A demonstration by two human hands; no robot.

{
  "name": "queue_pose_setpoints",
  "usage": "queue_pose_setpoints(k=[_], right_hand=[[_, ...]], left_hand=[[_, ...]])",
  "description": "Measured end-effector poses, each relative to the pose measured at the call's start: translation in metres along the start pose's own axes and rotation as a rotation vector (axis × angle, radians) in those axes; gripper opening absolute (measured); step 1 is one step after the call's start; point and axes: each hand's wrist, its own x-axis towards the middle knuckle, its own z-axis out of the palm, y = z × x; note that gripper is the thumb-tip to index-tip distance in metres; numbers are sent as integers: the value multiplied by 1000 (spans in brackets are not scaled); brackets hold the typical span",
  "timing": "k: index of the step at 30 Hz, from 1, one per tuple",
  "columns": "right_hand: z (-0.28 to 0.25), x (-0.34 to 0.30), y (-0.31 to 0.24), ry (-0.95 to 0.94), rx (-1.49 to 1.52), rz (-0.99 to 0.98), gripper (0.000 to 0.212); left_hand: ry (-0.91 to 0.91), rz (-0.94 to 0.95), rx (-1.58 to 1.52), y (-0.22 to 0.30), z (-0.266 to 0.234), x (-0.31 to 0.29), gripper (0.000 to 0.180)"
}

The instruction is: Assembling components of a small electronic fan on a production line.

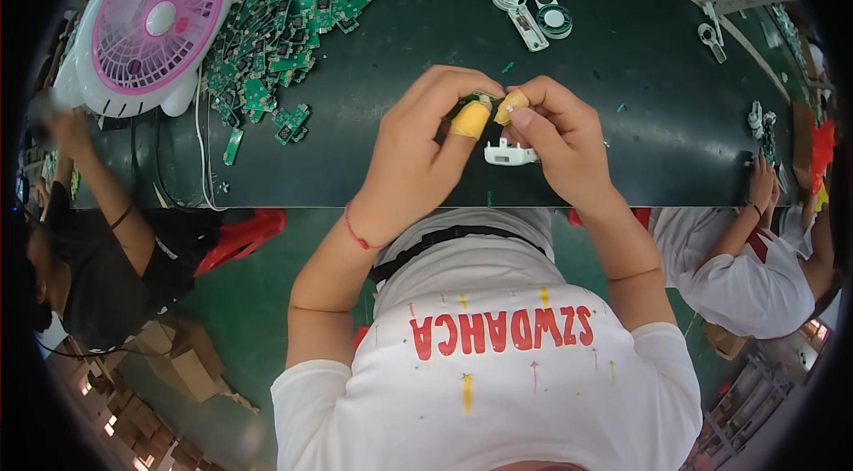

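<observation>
My left hand [422, 133] is closed on a small green circuit board [478, 99], mostly hidden by the fingers; its thumb is wrapped in yellow. Close beside it, my right hand [569, 133] has its yellow-wrapped index finger and thumb pinched together at the board's edge. What that pinch holds is too small to make out. Just under the right fingers is a white plastic housing [509, 154] with a small slot; whether those fingers touch it cannot be told. All this is over the near part of the dark table [640, 151].
A big heap of green circuit boards [293, 18] covers the far left, beside a pink and white fan [160, 18] with a white cable. White round-headed plastic parts [533, 13] lie farther back. Co-workers sit left [107, 249] and right [737, 267] at the table edge.
</observation>
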Motion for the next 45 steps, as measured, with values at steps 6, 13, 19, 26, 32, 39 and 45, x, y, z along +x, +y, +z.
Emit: queue_pose_setpoints(k=[6,13,19,26,32,39,45], right_hand=[[0,-1,-6,-18,131,-2,13],[3,0,-6,-29,249,65,19],[8,0,-16,-33,350,149,22],[7,-1,-16,-100,701,256,15],[4,-1,-10,-98,494,208,16],[-1,12,-15,143,-404,-440,7],[-14,25,-3,-36,-616,-886,8]], left_hand=[[86,134,182,6,8,3,39],[39,252,275,6,7,3,47],[65,310,278,0,10,2,50],[104,385,351,-1,13,1,51],[63,443,388,-6,6,2,52],[348,286,401,-9,7,10,63],[-270,-808,-956,-20,9,-19,42]])
